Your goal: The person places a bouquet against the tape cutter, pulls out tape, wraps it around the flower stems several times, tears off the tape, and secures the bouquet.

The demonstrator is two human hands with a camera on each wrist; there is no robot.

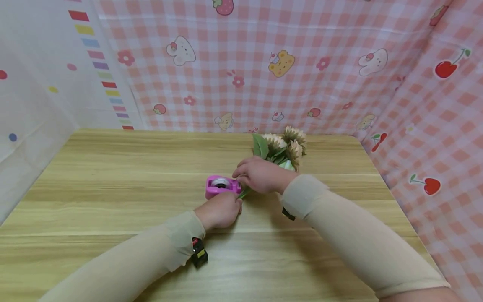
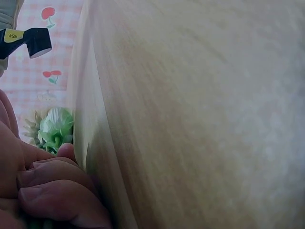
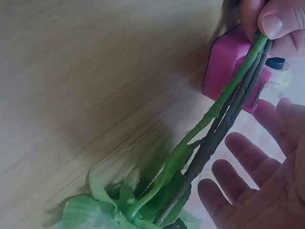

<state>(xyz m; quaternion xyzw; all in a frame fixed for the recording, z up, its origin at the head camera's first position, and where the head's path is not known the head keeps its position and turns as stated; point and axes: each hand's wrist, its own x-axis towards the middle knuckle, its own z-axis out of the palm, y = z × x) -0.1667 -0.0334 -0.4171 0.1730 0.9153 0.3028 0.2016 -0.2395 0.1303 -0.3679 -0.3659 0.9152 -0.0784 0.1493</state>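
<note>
In the head view, the left hand pinches the ends of the stems, with the flowers toward two o'clock above the surface. The tape dispenser sits just beside that hand at twelve o'clock. The right hand, at two o'clock from the left, has its fingers loosely spread, gripping nothing; whether it touches the dispenser I cannot tell.

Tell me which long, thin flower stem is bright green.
The long, thin bright green stem, leftmost in the right wrist view; the other stems are dark brownish.
</note>
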